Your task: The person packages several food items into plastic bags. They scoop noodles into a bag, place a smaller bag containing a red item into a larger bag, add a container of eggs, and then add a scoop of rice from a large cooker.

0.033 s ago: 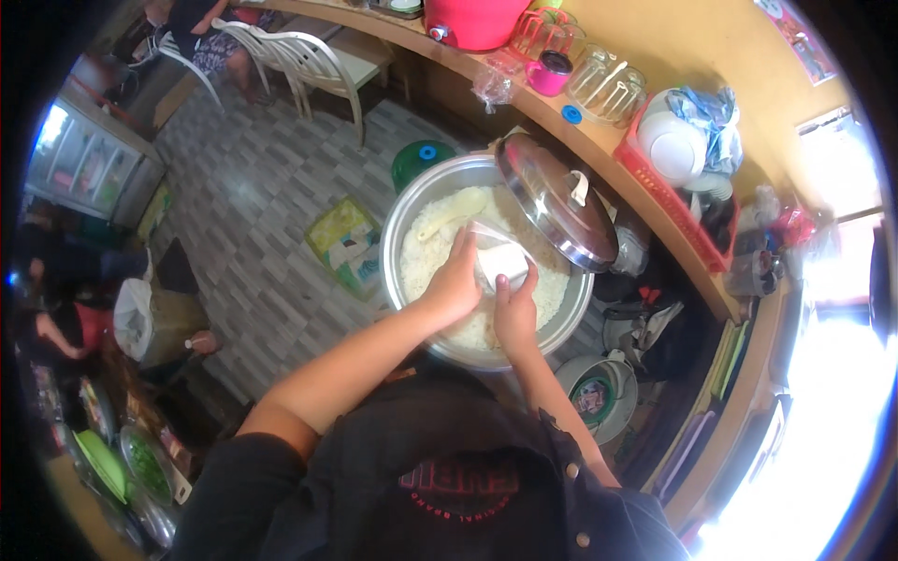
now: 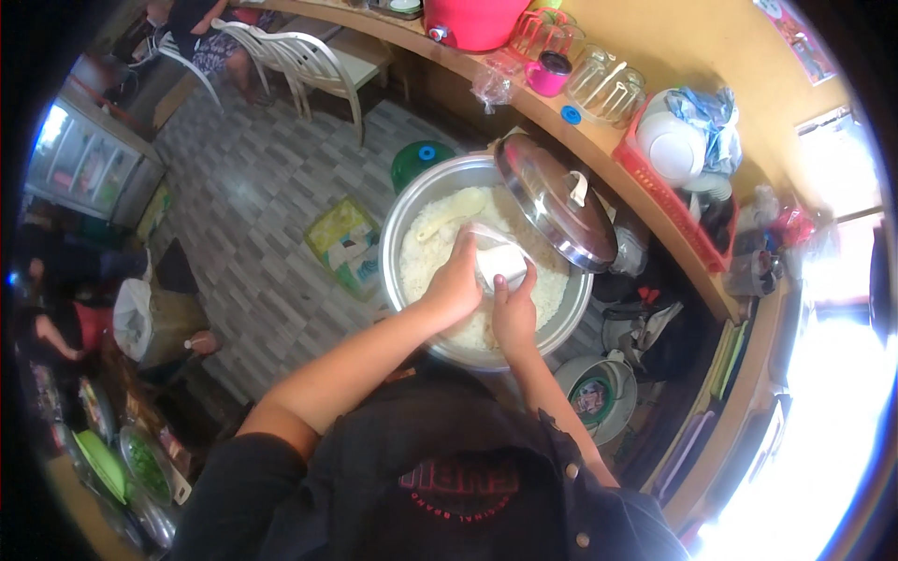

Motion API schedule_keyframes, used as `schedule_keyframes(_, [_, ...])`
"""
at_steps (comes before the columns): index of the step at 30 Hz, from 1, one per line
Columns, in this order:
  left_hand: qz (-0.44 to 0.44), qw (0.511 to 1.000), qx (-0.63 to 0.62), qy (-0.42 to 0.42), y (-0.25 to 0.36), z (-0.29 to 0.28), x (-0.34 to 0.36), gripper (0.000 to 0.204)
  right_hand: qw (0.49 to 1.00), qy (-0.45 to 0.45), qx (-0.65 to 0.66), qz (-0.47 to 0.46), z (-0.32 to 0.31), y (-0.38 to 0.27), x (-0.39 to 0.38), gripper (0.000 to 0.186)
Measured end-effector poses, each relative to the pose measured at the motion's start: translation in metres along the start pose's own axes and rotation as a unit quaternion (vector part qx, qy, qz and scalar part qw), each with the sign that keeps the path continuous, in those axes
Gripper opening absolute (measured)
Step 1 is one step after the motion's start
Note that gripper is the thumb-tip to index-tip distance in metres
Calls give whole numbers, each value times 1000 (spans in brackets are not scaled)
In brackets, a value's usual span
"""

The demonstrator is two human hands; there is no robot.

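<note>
Both my hands hold a small clear plastic bag with something white and rounded (image 2: 501,265) in it; whether that is packed rice or a cup I cannot tell. My left hand (image 2: 453,289) grips its left side, fingers partly hidden behind it. On the right side my right hand (image 2: 515,316) is closed round it, thumb in front. Beneath them is a wide metal pot (image 2: 391,245) of cooked white rice (image 2: 552,297). A pale rice paddle (image 2: 456,209) lies on the rice at the far left. The shiny pot lid (image 2: 550,192) leans over the pot's far right rim.
A curved wooden counter (image 2: 599,140) runs along the right, bearing a red drink cooler (image 2: 475,21), glass mugs (image 2: 606,86) and a red dish basket (image 2: 675,206). Right of my forearm stands a metal bucket (image 2: 617,411). White chairs (image 2: 313,70) and a seated person are at far left.
</note>
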State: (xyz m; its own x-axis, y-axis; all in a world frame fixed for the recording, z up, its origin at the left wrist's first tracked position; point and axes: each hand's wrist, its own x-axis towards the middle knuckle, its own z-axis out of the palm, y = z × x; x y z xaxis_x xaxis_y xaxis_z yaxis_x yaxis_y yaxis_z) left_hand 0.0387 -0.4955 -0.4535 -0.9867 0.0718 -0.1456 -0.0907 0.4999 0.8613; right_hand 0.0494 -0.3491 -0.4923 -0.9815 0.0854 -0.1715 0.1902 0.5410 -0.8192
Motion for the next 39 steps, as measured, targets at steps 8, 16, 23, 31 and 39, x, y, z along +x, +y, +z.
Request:
schedule_keyframes(8, [34,999,-31,18,33,-2,-7,84,981,29,-190,29,-20,-21,16,71])
schedule_keyframes(16, [23,999,-22,36,40,-28,-3,84,963,88,35,-250,-59,-2,27,68])
schedule_keyframes(23, [-107,981,-164,9,45,-95,-38,84,952,51,-206,-221,-64,22,41,41])
schedule_keyframes(31, [-76,976,-188,85,80,-137,-81,78,978,80,-194,17,-116,101,324,58])
schedule_keyframes(39, [-44,961,-164,217,24,-137,-114,81,995,-17,73,-61,-64,86,294,46])
